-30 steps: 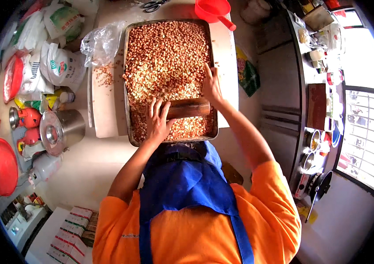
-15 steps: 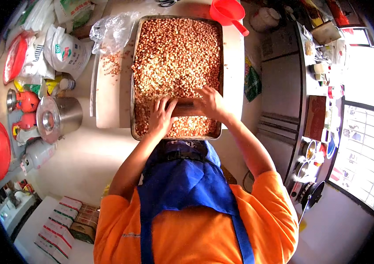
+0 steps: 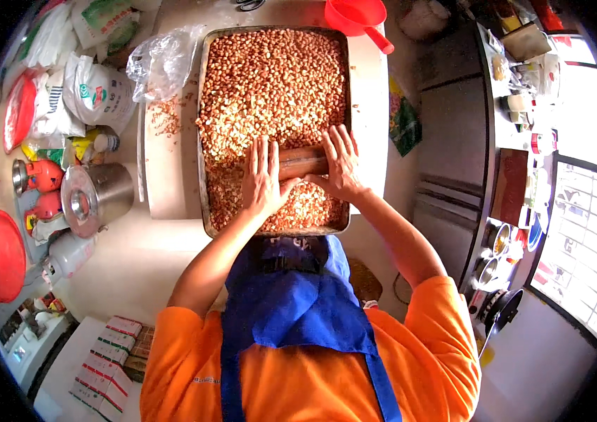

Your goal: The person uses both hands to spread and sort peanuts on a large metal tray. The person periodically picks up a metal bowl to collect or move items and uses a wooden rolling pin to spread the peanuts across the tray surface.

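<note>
A wooden rolling pin [image 3: 303, 162] lies crosswise on peanuts [image 3: 274, 77] spread in a large metal tray [image 3: 349, 91]. My left hand [image 3: 263, 179] rests on the pin's left end, fingers stretched away from me. On its right end lies my right hand [image 3: 342, 165], palm down, its fingers straight and slightly spread. Both thumbs point inward along the near side of the pin. Beyond the pin the peanuts are mostly whole and reddish brown, with paler ones toward the left. On the near side they look broken and pale.
The tray stands on a pale table [image 3: 172, 169] with loose skins [image 3: 165, 118] and a clear plastic bag [image 3: 165, 63] at its left. A red scoop [image 3: 358, 15] and scissors [image 3: 249, 4] lie at the far edge. A steel pot [image 3: 108, 193] stands left.
My fingers have gone from curling over the pin to stretching forward, and more of its middle shows. In the picture, the tray has shifted slightly left.
</note>
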A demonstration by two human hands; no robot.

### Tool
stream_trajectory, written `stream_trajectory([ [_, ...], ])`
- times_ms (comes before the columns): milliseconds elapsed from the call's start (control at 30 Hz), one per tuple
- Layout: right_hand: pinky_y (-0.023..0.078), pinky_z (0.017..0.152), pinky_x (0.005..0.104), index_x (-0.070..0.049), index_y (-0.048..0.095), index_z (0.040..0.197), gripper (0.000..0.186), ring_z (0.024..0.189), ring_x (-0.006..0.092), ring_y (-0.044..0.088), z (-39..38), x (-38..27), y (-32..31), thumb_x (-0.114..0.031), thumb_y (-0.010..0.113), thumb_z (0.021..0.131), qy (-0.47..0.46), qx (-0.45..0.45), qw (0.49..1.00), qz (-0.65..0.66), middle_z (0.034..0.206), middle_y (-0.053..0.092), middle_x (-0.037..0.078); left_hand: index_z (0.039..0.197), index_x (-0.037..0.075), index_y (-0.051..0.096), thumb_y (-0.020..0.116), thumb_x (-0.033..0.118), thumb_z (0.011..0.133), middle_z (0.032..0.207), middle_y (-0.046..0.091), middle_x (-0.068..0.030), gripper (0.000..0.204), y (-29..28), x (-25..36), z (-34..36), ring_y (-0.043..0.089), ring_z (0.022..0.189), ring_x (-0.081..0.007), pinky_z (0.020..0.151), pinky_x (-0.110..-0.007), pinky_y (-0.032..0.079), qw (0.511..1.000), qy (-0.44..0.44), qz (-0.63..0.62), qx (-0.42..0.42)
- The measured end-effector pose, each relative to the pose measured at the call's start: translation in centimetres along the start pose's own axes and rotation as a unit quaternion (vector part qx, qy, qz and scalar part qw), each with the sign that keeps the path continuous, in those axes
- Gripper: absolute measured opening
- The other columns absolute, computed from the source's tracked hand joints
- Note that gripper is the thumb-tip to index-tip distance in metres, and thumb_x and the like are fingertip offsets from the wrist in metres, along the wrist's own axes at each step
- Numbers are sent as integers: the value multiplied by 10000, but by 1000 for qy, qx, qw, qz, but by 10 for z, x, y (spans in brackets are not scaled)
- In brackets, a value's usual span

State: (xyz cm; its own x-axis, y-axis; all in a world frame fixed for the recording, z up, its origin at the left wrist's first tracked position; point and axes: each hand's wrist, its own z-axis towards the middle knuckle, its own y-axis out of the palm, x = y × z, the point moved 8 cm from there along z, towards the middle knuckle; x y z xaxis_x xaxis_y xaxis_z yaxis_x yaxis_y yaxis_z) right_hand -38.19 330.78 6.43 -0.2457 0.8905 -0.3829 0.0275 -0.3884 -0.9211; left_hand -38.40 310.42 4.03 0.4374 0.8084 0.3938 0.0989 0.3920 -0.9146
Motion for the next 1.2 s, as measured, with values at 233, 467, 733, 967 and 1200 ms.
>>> stream_trajectory([
  [233, 36, 1374, 627, -20, 345, 1733, 1072, 1708, 500, 68, 151, 25, -7, -848, 358, 1051, -9, 115, 993, -28, 1803, 214, 343, 1787, 39, -22, 277, 828, 1078, 1850, -93, -262, 1102, -21, -70, 140, -121, 1714, -430, 1377, -594, -90, 991, -67, 17, 112],
  [467, 122, 1352, 683, -18, 359, 1730, 1039, 1664, 557, 204, 45, 0, 15, -809, 422, 1058, -13, 71, 996, -46, 1787, 284, 322, 1795, 69, 30, 337, 822, 1070, 1854, 47, -254, 1090, -5, -25, 48, 21, 1719, -445, 1400, -564, 30, 991, -85, 23, 103],
  [733, 350, 1248, 557, -9, 553, 1545, 856, 1365, 390, 528, 27, 0, 0, -156, 844, 753, -37, -49, 998, -20, 1414, 606, 191, 1665, 167, 451, 1027, 344, 769, 1588, 516, -207, 1079, 18, -32, 26, 479, 1486, -374, 1275, -557, 426, 996, -55, 7, -70],
  [967, 370, 1285, 587, -13, 517, 1614, 1031, 1528, 425, 487, -51, -26, -6, -212, 950, 700, -77, 4, 996, -40, 1597, 565, 205, 1706, 77, 388, 973, 416, 835, 1718, 407, -199, 1102, 0, 2, -57, 433, 1552, -383, 1315, -608, 345, 998, 24, -45, 25],
  [1200, 56, 1382, 622, -43, 293, 1756, 1089, 1703, 506, 95, 68, 6, -2, -872, 251, 1052, 4, 99, 995, -34, 1819, 167, 329, 1786, 33, 17, 279, 818, 1083, 1860, -50, -224, 1085, -9, -34, 72, -87, 1722, -401, 1384, -574, -77, 994, -68, 7, 80],
])
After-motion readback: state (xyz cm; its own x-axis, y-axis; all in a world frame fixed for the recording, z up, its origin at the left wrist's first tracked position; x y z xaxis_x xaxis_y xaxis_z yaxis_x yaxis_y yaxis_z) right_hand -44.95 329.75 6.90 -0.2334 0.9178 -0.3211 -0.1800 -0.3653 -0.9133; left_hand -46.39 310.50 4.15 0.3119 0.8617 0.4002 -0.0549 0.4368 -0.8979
